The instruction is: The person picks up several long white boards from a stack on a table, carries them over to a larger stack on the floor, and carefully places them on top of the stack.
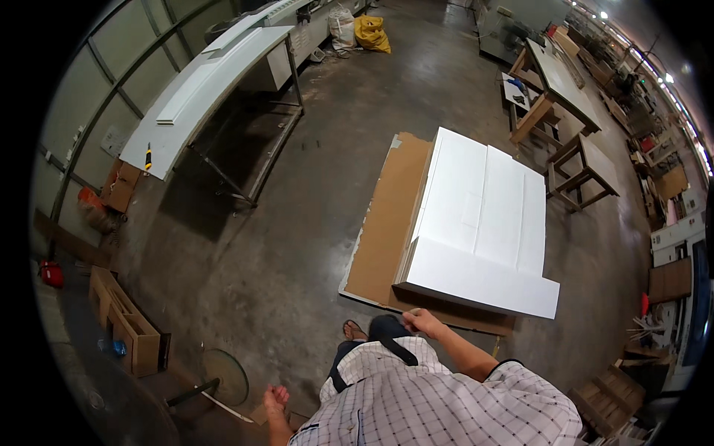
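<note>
Clock over the whole view. At 10 o'clock a knife (pixel 148 157) lies near the close end of the white table (pixel 175 137); a bump there could knock it off. At 8 stands a box (pixel 134 327). At 7 is a disc (pixel 225 377) on a rod, low down beside the left hand (pixel 276 399); a step back without looking could catch a foot on it. That hand hangs slack, fingers loosely curled, with nothing seen in it.

The sandal (pixel 355 329) at 6 leaves toes bare, so a dropped board could hurt them. Cardboard (pixel 381 230) lies just right of centre. The right hand (pixel 424 322), at 5, has bent fingers near its close edge; whether they pinch anything I cannot tell.

The white boards (pixel 476 230) lie stacked on the cardboard at 3. The nearest juts out past the rest, so a knock could shift it or chip its corner. A stool (pixel 595 158) stands beyond, between 2 and 3.
</note>
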The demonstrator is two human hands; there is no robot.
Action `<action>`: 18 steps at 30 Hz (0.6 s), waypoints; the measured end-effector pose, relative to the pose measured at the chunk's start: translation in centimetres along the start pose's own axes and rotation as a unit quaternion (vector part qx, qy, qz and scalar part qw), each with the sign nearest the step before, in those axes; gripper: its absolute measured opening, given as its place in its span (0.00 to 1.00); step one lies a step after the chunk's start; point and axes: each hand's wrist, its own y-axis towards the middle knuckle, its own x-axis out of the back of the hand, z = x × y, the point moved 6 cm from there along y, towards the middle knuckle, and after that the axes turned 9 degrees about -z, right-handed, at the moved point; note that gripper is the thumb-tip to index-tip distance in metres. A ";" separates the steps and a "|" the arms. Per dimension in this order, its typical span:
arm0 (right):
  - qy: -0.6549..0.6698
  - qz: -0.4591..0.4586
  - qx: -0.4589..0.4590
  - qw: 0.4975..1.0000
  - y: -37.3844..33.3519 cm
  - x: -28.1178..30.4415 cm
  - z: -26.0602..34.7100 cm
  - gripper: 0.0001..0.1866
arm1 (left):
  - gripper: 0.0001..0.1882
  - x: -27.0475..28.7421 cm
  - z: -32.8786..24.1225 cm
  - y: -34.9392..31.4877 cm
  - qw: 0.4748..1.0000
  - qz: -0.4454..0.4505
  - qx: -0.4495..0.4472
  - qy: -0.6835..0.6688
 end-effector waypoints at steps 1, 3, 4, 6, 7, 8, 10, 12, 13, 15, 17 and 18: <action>0.004 0.009 0.011 1.000 -0.1 -1.0 0.6 0.18 | 0.17 -0.4 -1.3 0.5 1.000 0.016 -0.006 -0.003; 0.013 0.013 0.009 1.000 1.1 -1.5 0.0 0.17 | 0.18 -3.0 -3.7 0.8 0.999 0.040 -0.023 0.007; 0.014 0.003 -0.005 1.000 1.7 -1.3 -0.9 0.17 | 0.19 -5.3 -4.6 0.3 0.998 0.047 -0.031 0.022; 0.022 -0.017 -0.045 0.999 2.5 -1.7 -1.4 0.17 | 0.20 -9.2 -6.9 -0.4 0.995 0.061 -0.056 0.047; 0.034 -0.037 -0.072 0.996 2.6 -1.6 -1.9 0.17 | 0.21 -11.3 -8.0 -0.7 0.993 0.074 -0.066 0.067; 0.047 -0.059 -0.099 0.992 2.9 -1.1 -2.8 0.17 | 0.22 -13.7 -8.9 -1.1 0.989 0.088 -0.075 0.088; 0.060 -0.097 -0.152 0.982 3.8 0.2 -5.0 0.16 | 0.18 -19.2 -10.9 -3.0 0.979 0.124 -0.101 0.123; 0.092 -0.149 -0.183 0.967 4.5 0.3 -5.8 0.16 | 0.16 -23.5 -13.4 -4.0 0.968 0.161 -0.129 0.144; 0.111 -0.172 -0.200 0.958 4.9 0.0 -5.9 0.16 | 0.16 -25.2 -14.9 -4.2 0.962 0.176 -0.144 0.153; 0.149 -0.215 -0.220 0.940 6.2 -0.5 -5.6 0.11 | 0.15 -28.3 -17.7 -4.5 0.948 0.204 -0.165 0.180; 0.167 -0.229 -0.226 0.932 8.2 -2.7 -3.1 0.11 | 0.14 -31.0 -22.2 -4.4 0.932 0.220 -0.193 0.213; 0.178 -0.210 -0.206 0.939 9.2 -3.7 -1.6 0.12 | 0.15 -32.0 -23.9 -3.6 0.933 0.204 -0.177 0.237</action>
